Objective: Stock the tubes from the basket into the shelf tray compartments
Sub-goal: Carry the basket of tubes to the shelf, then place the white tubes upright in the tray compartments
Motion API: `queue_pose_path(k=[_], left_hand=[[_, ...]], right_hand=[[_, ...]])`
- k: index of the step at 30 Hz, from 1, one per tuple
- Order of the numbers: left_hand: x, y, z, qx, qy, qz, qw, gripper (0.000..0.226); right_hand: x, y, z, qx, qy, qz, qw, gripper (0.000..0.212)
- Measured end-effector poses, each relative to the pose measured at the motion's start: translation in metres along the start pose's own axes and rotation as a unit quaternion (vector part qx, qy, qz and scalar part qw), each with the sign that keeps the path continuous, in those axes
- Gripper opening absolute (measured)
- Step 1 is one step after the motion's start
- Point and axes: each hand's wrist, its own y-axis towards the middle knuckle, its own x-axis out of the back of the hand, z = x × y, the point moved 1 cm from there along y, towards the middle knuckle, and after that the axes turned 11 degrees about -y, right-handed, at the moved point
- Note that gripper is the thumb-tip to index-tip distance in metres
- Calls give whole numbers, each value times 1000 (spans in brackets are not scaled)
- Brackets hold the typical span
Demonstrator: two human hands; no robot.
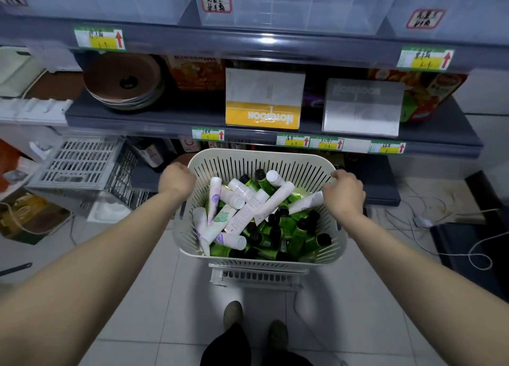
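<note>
From the head camera, looking down: holding a cream slotted basket (259,159) by its rim with both grips. With the left grip (177,179), clasping the far-left corner of the rim, fingers curled over the edge. With the right grip (344,193), clasping the right side of the rim, fingers likewise wrapped round it.

Inside the basket, heaped at all angles: white tubes (248,208) toward the left and middle, green tubes (297,233) with black caps beneath and to the right.

Directly under the basket: a white slotted crate (259,277) on the tiled floor; touching or not, cannot tell. Left of the basket: a grey slotted crate (82,162), tipped. Right of the basket, on the floor: a small white plug block (421,222).

Beyond the basket's far rim, on the middle shelf: a yellow-and-white notebook (264,98), a grey notebook (363,106), a stack of round brown plates (124,82). Higher again, on the top shelf: a clear tray (292,16) split into compartments, red-bordered handwritten label at its front left.
</note>
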Motion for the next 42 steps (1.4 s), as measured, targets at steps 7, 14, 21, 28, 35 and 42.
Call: queue_pose_path(k=[7,14,21,28,35,42], left_hand=[[-54,-30,-13,-148,113,206,961,6],[-107,-26,7,-194,279,278,898,14],[-136,-20,5,-271,438,211,831,35],[-141,-16,5,-203,422,214,857,37],[-136,-35,-9,-177,299,207,915,39],[-80,-56,-70,-172,60,196,963,43]], right_hand=[[-21,11,16,198,-211,102,952,28],[-49,22,13,263,-420,171,852,36],[-71,31,12,287,-452,166,828,36],[-82,30,13,271,-480,141,822,21],[-44,16,24,282,-492,110,816,10],[43,5,50,203,-284,100,932,29]])
